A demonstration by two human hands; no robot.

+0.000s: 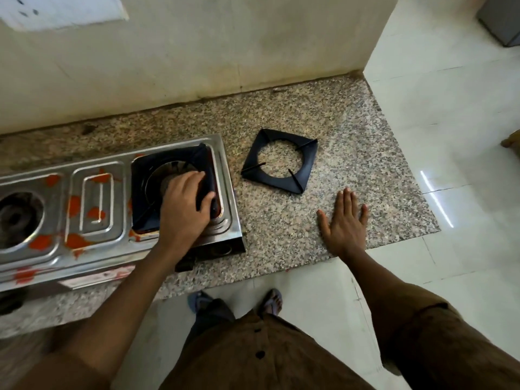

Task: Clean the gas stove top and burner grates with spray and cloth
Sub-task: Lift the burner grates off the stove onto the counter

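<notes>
A steel gas stove (92,243) smeared with orange-red stains sits on the granite counter at the left. Its right burner carries a black square grate (146,192). My left hand (184,209) is closed around that grate's right edge, fingers over the top and thumb at the side. A second black grate (281,161) lies flat on the counter to the right of the stove. My right hand (344,220) rests flat on the counter below that loose grate, fingers spread, apart from it. The left burner (17,218) is bare, without a grate.
The speckled granite counter (351,153) ends at a white tiled floor on the right and front. A pale wall runs behind the stove. My sandalled feet (271,301) stand just below the counter's front edge. No spray bottle or cloth is in view.
</notes>
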